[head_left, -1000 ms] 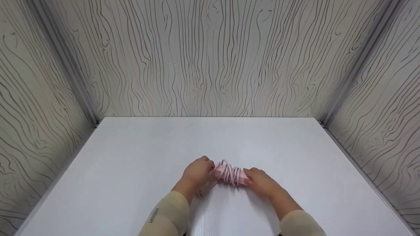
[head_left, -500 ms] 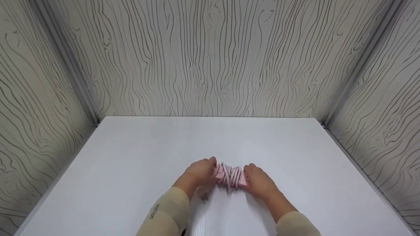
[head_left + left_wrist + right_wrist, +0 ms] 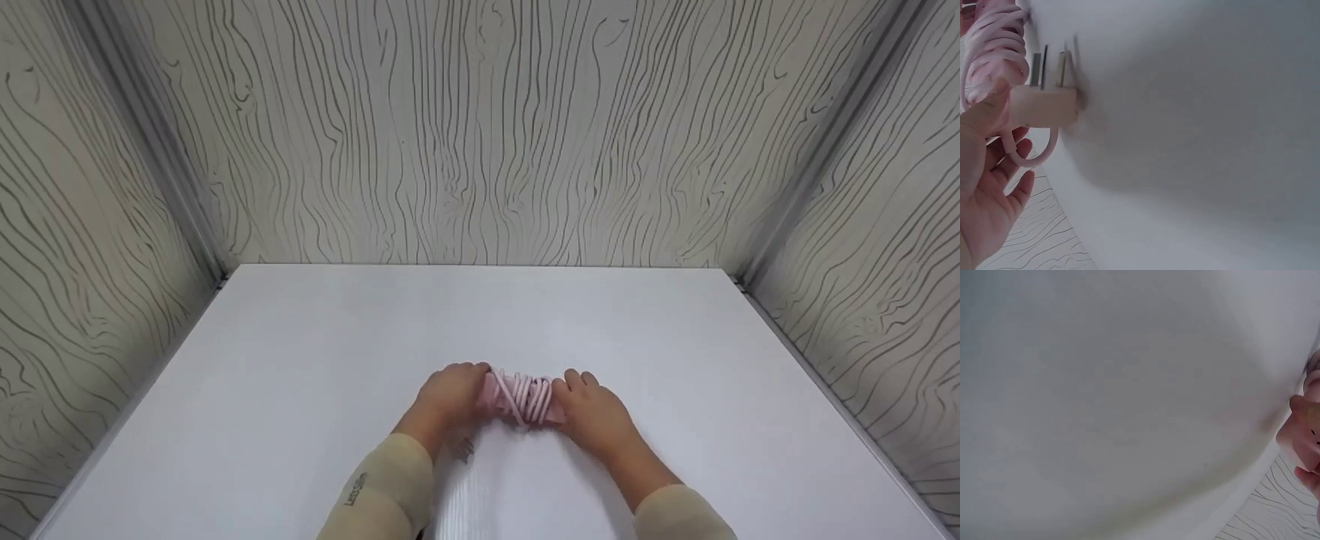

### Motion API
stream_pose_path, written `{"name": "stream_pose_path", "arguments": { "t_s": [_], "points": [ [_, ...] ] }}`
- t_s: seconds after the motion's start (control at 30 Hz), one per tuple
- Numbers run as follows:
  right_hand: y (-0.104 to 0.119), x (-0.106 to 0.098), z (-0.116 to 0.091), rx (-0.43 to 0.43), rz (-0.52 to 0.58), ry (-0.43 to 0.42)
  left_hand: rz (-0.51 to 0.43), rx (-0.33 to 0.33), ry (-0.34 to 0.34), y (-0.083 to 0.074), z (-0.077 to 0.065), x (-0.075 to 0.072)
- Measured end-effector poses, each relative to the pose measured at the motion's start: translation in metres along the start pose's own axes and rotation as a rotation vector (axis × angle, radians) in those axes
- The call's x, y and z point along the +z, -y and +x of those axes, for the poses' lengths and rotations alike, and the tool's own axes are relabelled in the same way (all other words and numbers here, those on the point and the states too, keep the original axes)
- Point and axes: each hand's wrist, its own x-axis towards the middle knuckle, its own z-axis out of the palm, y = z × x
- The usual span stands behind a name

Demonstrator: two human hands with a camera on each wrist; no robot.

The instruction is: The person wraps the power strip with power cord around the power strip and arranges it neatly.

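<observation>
A pink power strip (image 3: 556, 411) is held up between both hands in the head view, its pale pink cord (image 3: 531, 397) wound round its middle in several turns. My left hand (image 3: 450, 394) grips the strip's left end, thumb on one side in the left wrist view. The right hand (image 3: 596, 416) holds the other end. Beside the left thumb is the cord's plug (image 3: 1044, 106), its metal prongs bare, with a small loop of cord below it. In the right wrist view, only the strip's slotted end (image 3: 1300, 439) and a few fingertips show at the edge.
Beneath the hands spreads a white tabletop (image 3: 337, 337). Wood-grain patterned panels (image 3: 480, 135) stand behind it and on both sides, with grey metal posts (image 3: 161, 150) at the corners.
The strip has rolled and shifted slightly in the hands, so the cord turns show differently. A loop that stood up at the top left lies lower now. Both hands keep hold of the ends.
</observation>
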Motion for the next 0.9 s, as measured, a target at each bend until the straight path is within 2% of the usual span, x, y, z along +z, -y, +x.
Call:
{"name": "stream_pose_path", "arguments": {
  "t_s": [0.1,0.17,0.3,0.4,0.53,0.67,0.9],
  "points": [
    [-0.005,-0.006,0.002,0.029,0.148,0.104,-0.07,-0.018,0.025,0.002,0.0,-0.001],
    [-0.01,-0.01,0.002,0.051,0.284,0.178,-0.136,-0.048,0.067,0.002,-0.001,-0.004],
    [-0.018,-0.014,0.002,0.111,0.57,0.298,-0.21,-0.08,0.138,0.002,-0.002,-0.012],
    [-0.02,-0.015,0.001,0.147,0.672,0.362,-0.238,-0.103,0.172,0.001,-0.003,-0.015],
    [-0.019,-0.012,-0.001,0.148,0.698,0.361,-0.253,-0.159,0.199,0.001,-0.005,-0.013],
    [-0.019,-0.011,-0.003,0.137,0.69,0.322,-0.221,-0.167,0.192,0.003,-0.006,-0.01],
    [-0.015,-0.007,-0.004,0.166,0.627,0.32,-0.127,-0.112,0.163,0.009,-0.006,-0.009]
  ]
}}
